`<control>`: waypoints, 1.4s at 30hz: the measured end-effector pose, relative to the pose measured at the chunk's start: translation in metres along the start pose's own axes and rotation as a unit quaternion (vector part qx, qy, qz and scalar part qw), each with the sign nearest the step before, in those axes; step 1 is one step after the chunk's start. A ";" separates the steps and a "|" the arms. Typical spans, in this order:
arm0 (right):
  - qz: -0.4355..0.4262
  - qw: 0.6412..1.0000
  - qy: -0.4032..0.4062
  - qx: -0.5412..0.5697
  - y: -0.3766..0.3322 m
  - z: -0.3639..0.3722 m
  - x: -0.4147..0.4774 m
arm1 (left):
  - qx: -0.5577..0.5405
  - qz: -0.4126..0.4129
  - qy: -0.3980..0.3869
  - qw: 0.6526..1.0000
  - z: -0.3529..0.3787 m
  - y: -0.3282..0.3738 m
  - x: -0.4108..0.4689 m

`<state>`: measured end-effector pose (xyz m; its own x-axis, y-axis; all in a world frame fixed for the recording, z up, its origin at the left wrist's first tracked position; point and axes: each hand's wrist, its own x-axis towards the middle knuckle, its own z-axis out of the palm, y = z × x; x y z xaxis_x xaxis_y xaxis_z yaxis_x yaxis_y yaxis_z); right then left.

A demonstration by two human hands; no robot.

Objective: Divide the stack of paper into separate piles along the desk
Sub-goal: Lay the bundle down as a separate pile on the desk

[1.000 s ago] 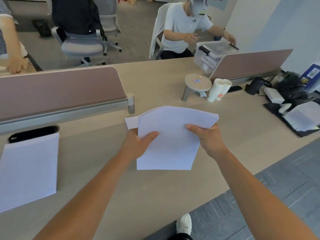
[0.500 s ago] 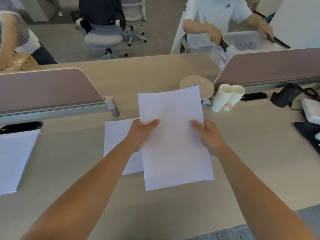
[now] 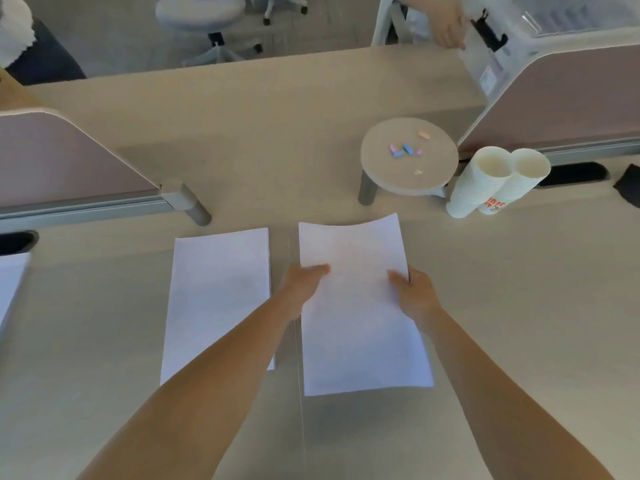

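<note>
— What's cut off on the far left?

— A white paper pile (image 3: 10, 289), only its right edge in frame. Beside it a second pile (image 3: 218, 299) lies flat on the desk (image 3: 519, 341), its near corner hidden under the left forearm.

— And the held stack (image 3: 360, 317)?

— Plain white, just right of that pile, its far edge curling up; I can't tell whether it touches the desk. The left hand (image 3: 303, 289) pinches its left edge, thumb on top; the right hand (image 3: 414, 292) pinches the right edge likewise. Fingers underneath are hidden. Paper cups (image 3: 491, 181) stand farther right.
</note>
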<state>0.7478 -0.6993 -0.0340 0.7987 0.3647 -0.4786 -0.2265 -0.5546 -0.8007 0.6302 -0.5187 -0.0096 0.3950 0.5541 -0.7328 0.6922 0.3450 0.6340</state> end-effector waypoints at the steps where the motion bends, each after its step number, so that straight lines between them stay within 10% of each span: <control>1: 0.004 1.000 -0.001 -0.002 0.003 0.001 0.008 | 0.004 0.000 0.010 1.000 0.002 0.000 0.008; 32: -0.016 0.942 0.052 -0.331 -0.019 -0.013 0.017 | 0.079 0.004 0.046 0.996 -0.001 0.008 -0.018; 42: -0.109 0.967 -0.041 -0.227 -0.086 0.039 -0.108 | -0.017 0.086 -0.069 0.994 -0.125 -0.019 -0.115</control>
<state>0.6594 -0.6612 0.0724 0.7487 0.5573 -0.3590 0.2249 -0.7230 -0.6532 0.4961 -0.4940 0.0933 0.5869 0.4981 -0.6383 0.5871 0.2810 0.7592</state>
